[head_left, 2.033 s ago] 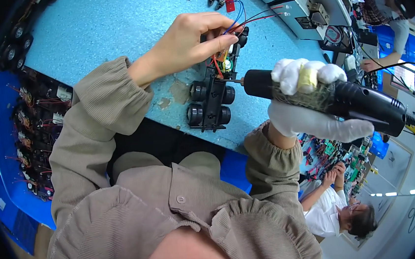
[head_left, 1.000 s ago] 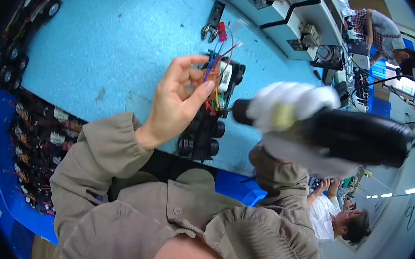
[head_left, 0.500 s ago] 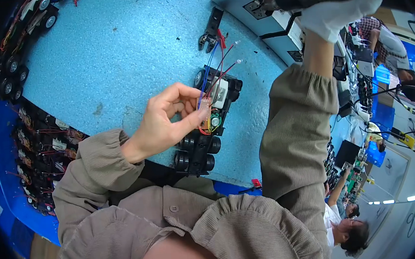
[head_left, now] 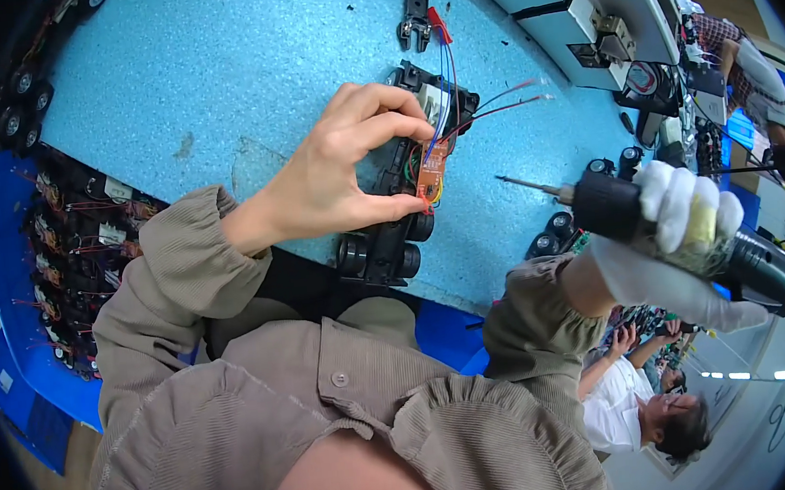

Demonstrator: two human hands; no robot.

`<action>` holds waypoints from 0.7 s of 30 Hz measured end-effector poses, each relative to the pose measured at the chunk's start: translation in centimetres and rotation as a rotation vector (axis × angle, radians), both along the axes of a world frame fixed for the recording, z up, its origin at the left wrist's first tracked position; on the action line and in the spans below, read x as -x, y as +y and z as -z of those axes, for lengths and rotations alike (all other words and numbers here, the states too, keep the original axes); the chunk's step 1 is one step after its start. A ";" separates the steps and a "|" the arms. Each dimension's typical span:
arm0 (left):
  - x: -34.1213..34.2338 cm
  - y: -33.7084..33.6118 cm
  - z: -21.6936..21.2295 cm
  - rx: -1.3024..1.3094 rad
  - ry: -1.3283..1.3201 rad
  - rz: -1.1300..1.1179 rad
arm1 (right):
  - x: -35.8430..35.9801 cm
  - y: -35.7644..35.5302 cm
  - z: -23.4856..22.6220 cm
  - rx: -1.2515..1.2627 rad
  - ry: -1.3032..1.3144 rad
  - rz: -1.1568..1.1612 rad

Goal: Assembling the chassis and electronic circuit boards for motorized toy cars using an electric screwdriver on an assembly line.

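Note:
My bare left hand grips a small orange circuit board by its edges, thumb at the near end and fingers at the far end. The board sits over a black toy-vehicle chassis with several wheels. Blue and red wires run from it, two of them out to the right with small clear tips. At the right, my right hand, in a white glove, is wrapped round a black electric screwdriver. Its long bit points left toward the board, apart from it.
A black bracket part with a red connector lies beyond the chassis on the blue tabletop. A blue bin full of chassis stands at the left. Grey-white metal boxes line the far right. Other people work at the right.
My right hand has come down and nearer from the far right, with the screwdriver now pointing left. The left hand has shifted right and turned the board over the chassis.

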State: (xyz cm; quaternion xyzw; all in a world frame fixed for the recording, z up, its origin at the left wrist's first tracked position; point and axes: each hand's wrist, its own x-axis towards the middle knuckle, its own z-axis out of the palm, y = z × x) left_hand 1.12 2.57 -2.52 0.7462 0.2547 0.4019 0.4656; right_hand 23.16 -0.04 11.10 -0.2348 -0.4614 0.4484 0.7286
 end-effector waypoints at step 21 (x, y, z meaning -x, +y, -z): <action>-0.3 0.0 0.3 -0.015 -0.054 -0.020 | 5.4 1.6 3.0 0.080 -0.175 0.043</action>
